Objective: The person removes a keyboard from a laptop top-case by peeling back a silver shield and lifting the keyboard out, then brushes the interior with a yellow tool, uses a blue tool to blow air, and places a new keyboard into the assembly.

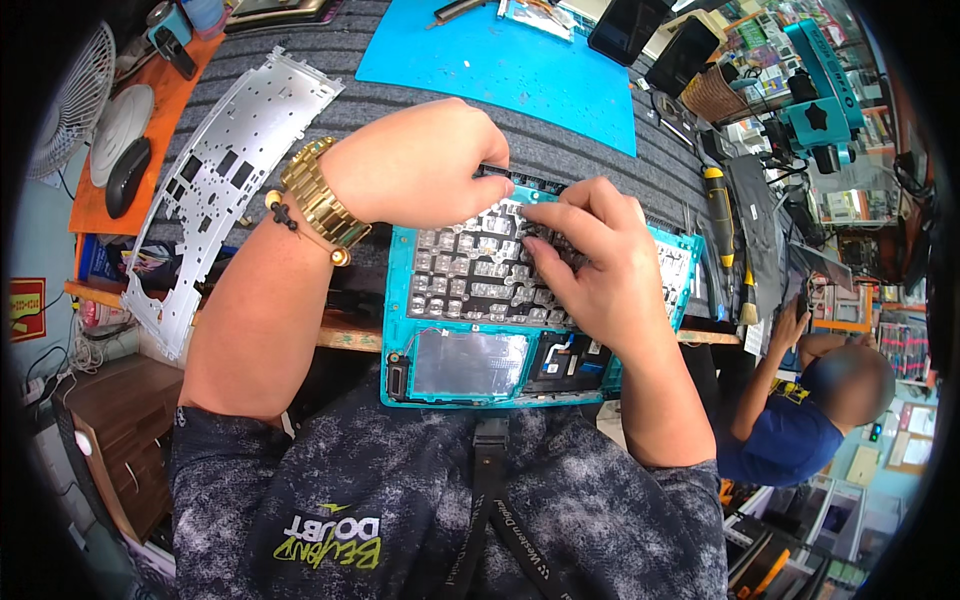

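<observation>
A teal laptop top case (400,345) leans between my body and the bench edge, its inner side facing up. Set in it is the keyboard's grey metal and black underside (450,275), with a silver touchpad back (470,362) nearer me. My left hand (430,160), wearing a gold watch (322,190), is closed at the case's far edge, thumb along the rim; its other fingers are hidden. Over the keyboard's right half, my right hand (605,265) has thumb and index finger bent together against it. Whatever lies between those fingertips is too small to make out.
A silver perforated metal plate (215,170) lies at the left on the grey ribbed mat. Farther back is a blue work mat (500,75). A yellow-black screwdriver (718,210) and a brush (748,300) lie right. A person (800,410) sits at the right.
</observation>
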Available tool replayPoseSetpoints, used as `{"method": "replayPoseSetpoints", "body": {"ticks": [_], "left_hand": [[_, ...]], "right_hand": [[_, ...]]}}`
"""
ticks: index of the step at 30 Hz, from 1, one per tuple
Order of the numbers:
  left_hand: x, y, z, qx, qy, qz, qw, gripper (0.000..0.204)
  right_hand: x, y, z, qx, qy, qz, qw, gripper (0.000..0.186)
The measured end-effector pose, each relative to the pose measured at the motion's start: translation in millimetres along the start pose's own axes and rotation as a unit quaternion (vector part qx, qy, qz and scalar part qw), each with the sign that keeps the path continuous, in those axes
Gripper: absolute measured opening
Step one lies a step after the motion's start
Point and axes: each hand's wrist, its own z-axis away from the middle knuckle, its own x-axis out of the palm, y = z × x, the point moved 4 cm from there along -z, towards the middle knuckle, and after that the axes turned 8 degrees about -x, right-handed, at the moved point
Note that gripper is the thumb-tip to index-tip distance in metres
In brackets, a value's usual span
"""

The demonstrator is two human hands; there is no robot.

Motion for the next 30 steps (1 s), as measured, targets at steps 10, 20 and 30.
{"method": "replayPoseSetpoints", "body": {"ticks": [10, 20, 30], "left_hand": [[1, 0, -5, -0.015, -0.009, -0.007, 1.000, 0.029], [4, -4, 4, -0.046, 0.039, -0.083, 0.995, 0.030], [23, -1, 10, -0.078, 0.101, -0.159, 0.979, 0.039]], "right_hand": [[-30, 6, 24, -0.026, 0.041, -0.016, 0.999, 0.026], [-119, 190, 184, 0.281, 0.017, 0.225, 0.933, 0.047], [-125, 197, 197, 0.289, 0.164, 0.073, 0.940, 0.044]]}}
